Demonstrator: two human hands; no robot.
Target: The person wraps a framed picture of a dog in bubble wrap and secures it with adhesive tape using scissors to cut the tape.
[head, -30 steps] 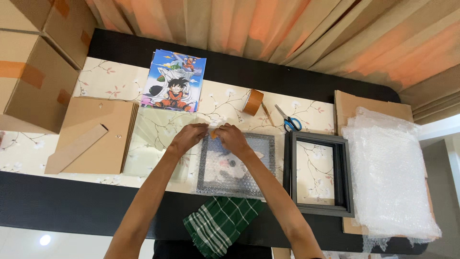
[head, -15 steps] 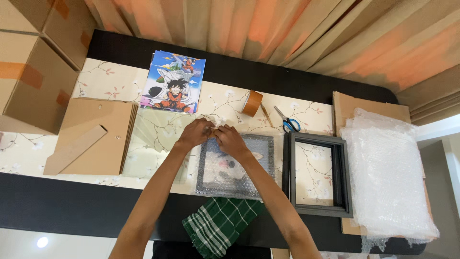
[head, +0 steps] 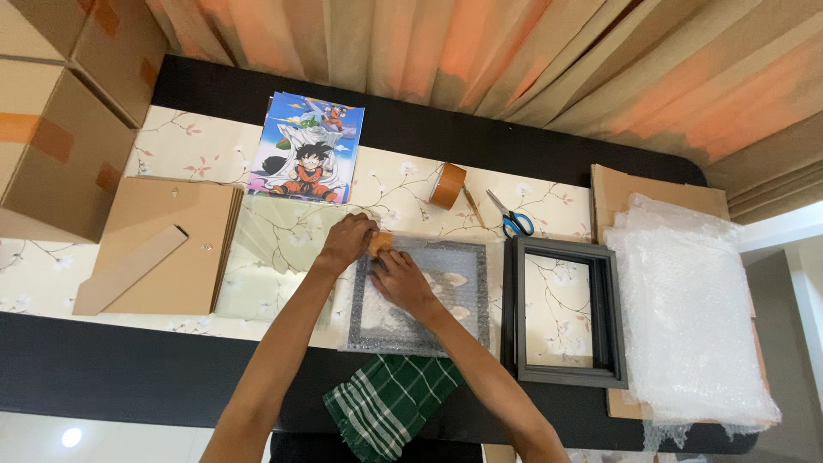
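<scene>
Bubble-wrapped frame [head: 422, 296], rectangular, its film dimpled and translucent, lying flat on the floral-papered table [head: 171, 146] between a clear glass pane [head: 273, 257] and an empty dark frame [head: 563, 310]; left hand [head: 347, 242] curled at the parcel's upper left corner, fingers pinched on a piece of brown tape [head: 381, 243] (its full extent hidden); right hand [head: 401, 281] pressed flat on the wrap, fingers together, gripping nothing; tape roll [head: 447, 185] and blue-handled scissors [head: 510, 216] just beyond; cardboard backing boards [head: 163, 244] far left; loose bubble wrap sheets [head: 690, 317] stacked far right.
</scene>
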